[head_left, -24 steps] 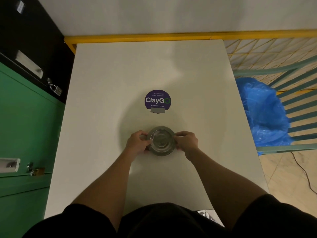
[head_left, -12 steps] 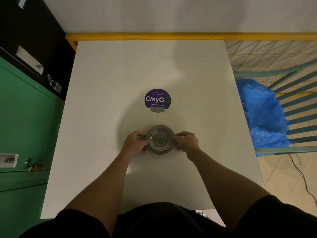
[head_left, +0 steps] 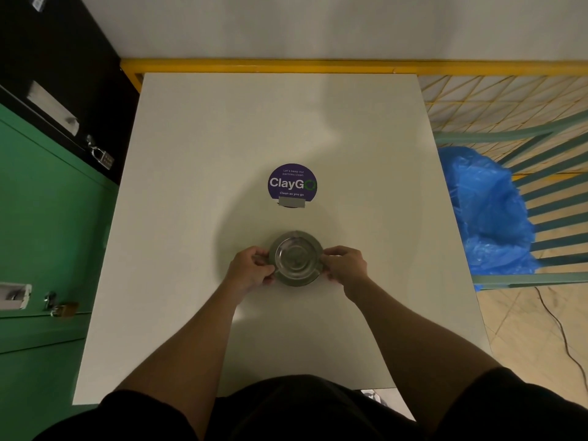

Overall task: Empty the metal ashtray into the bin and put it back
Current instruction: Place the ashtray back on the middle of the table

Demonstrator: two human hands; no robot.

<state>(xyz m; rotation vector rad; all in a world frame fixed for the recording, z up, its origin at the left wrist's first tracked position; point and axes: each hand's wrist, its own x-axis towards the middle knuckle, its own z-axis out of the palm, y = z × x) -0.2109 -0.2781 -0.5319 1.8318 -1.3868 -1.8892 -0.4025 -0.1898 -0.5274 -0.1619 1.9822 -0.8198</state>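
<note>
A round metal ashtray (head_left: 296, 258) rests on the white table (head_left: 197, 192), a little nearer to me than the middle. My left hand (head_left: 251, 269) grips its left rim and my right hand (head_left: 345, 264) grips its right rim. The bowl looks shiny; I cannot tell whether anything lies in it. Off the table's right edge, a bin lined with a blue plastic bag (head_left: 486, 211) stands inside a teal slatted frame.
A purple round "ClayGo" sticker (head_left: 292, 183) is stuck on the table just beyond the ashtray. Green lockers with padlocks (head_left: 41, 237) line the left side. A yellow rail (head_left: 286, 65) runs behind the table. A cable (head_left: 560, 332) lies on the floor at right.
Both hands and the ashtray keep almost the same place on the table; they sit very slightly farther from me than a second ago. The grip on both rims is unchanged.
</note>
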